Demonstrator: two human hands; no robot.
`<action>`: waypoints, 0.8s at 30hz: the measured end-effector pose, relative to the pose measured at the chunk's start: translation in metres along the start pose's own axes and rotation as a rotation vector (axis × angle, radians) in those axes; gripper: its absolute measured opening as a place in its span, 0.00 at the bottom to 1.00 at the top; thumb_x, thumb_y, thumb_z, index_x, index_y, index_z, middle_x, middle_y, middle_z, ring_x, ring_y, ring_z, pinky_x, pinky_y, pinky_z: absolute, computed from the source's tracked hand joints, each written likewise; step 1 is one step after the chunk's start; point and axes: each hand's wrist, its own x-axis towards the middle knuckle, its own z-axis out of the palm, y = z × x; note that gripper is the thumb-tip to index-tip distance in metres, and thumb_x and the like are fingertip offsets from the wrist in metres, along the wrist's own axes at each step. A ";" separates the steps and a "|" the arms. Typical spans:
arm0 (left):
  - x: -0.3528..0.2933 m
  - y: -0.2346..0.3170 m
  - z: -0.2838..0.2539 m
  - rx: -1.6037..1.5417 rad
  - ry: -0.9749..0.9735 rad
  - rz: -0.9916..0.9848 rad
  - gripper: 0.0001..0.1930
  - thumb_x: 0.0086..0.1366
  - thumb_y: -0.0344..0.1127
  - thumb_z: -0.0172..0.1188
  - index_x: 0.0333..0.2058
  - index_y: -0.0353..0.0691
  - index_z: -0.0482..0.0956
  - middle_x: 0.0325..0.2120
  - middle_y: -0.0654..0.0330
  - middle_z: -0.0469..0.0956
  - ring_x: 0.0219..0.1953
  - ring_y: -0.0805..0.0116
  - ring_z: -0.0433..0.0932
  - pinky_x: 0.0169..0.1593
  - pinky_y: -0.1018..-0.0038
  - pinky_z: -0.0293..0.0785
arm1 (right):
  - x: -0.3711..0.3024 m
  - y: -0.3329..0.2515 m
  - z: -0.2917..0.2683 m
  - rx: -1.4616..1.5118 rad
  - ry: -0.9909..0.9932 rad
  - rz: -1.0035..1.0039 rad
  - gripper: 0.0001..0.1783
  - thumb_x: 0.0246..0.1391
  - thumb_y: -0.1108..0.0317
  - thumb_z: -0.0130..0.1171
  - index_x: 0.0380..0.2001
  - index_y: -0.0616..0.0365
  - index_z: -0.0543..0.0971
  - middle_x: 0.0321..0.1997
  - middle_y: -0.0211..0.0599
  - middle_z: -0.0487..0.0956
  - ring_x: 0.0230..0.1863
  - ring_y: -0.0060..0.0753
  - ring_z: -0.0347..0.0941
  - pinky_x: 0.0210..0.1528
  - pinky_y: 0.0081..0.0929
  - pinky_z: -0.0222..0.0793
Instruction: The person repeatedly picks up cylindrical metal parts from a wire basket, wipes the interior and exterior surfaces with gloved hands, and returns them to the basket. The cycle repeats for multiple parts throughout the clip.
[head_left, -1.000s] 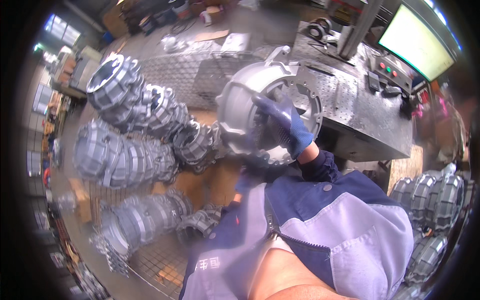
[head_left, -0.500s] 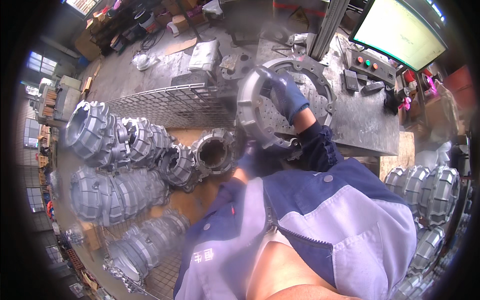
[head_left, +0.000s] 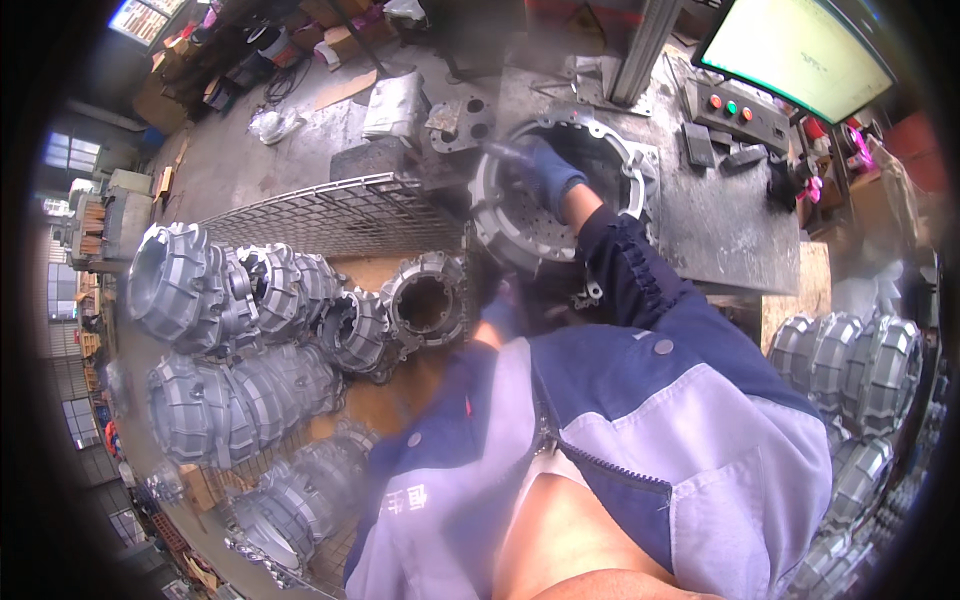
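Note:
A round cast-metal housing (head_left: 492,222), silver-grey with a lugged, bolt-holed rim and a wide central opening, is at the left end of the metal worktable. My right hand (head_left: 545,177), in a dark blue glove, reaches across the opening and grips the far left part of its rim; the fingertips are blurred. Below the near left rim is my left hand (head_left: 506,306), also gloved. It is smeared and in shadow, so its fingers and any contact with the housing cannot be made out.
A wire-mesh crate (head_left: 330,215) at left contains several similar housings (head_left: 425,305) in rows. More housings (head_left: 850,370) stand at right. On the worktable (head_left: 715,240) are a button box (head_left: 738,112) and small dark blocks (head_left: 698,145), with a monitor (head_left: 800,65) above and a metal post (head_left: 648,50) behind.
The housing has shifted slightly left and its tilt has changed, showing more dark inner wall. My right hand has moved a little left and nearer with it. The left hand stays low beside the rim.

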 end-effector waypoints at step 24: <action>0.051 0.098 -0.024 0.885 0.155 0.768 0.14 0.50 0.46 0.70 0.33 0.46 0.86 0.30 0.47 0.83 0.37 0.45 0.83 0.43 0.55 0.78 | -0.112 0.271 -0.109 0.667 0.032 0.115 0.17 0.64 0.56 0.57 0.47 0.58 0.78 0.43 0.40 0.83 0.44 0.39 0.80 0.46 0.36 0.76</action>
